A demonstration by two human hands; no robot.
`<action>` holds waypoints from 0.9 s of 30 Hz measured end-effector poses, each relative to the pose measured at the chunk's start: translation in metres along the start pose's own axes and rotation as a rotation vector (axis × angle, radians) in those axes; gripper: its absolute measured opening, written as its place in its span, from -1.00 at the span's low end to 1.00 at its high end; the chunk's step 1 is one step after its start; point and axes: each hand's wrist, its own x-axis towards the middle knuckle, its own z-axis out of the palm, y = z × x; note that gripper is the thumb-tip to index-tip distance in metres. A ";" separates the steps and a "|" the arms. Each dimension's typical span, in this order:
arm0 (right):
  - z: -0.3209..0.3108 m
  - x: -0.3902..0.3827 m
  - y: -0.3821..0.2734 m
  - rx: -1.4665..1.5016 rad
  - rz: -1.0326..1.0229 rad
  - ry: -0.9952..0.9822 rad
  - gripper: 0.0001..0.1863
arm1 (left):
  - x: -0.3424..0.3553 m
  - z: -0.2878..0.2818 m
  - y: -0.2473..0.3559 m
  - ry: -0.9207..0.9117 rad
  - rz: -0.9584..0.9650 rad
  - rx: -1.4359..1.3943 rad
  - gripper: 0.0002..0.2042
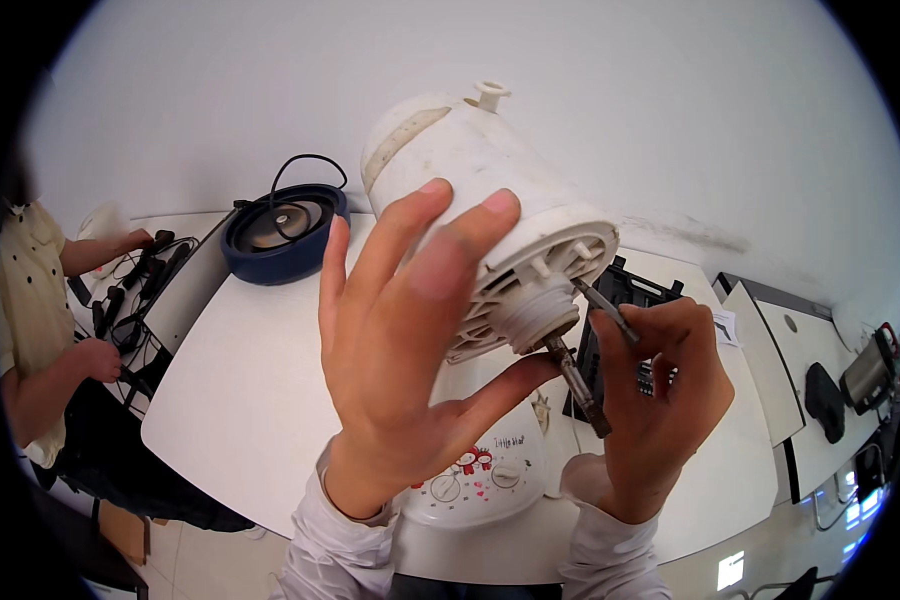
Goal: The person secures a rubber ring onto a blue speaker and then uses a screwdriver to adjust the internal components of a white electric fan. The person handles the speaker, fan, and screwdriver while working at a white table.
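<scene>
A white plastic cylindrical appliance housing (485, 160) is raised above the desk, its ribbed underside tilted toward me. A worn metal shaft (578, 385) sticks out from the hub at its bottom. My left hand (400, 330) is wrapped around the housing, thumb reaching to the hub. My right hand (660, 400) grips a thin metal tool (604, 305), its tip at the rim of the ribbed underside. Below them sits a white appliance base (485, 495) with two dials and red cartoon pictures.
A dark blue round appliance (250, 260) with a black cord is at back left. A black tool case (635, 280) lies behind my right hand. On the left, another person (35, 320) handles black cords (120, 320). A steel container (865, 375) stands far right.
</scene>
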 end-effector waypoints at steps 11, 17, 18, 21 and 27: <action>-0.005 0.000 -0.004 -0.043 0.072 -0.082 -0.79 | -0.003 0.007 -0.022 -0.045 0.006 -0.144 -0.02; -0.003 -0.001 -0.003 -0.102 0.033 -0.093 -0.78 | -0.003 0.005 -0.027 -0.070 0.029 -0.124 -0.13; -0.002 -0.001 -0.003 -0.107 0.028 -0.079 -0.78 | -0.003 0.006 -0.026 -0.068 0.033 -0.132 -0.14; 0.004 -0.003 -0.003 -0.101 0.021 -0.043 -0.77 | -0.001 0.003 -0.030 -0.074 0.071 -0.112 -0.20; 0.008 -0.002 0.001 -0.087 0.065 -0.056 -0.76 | 0.001 0.003 -0.032 -0.075 0.078 -0.103 -0.28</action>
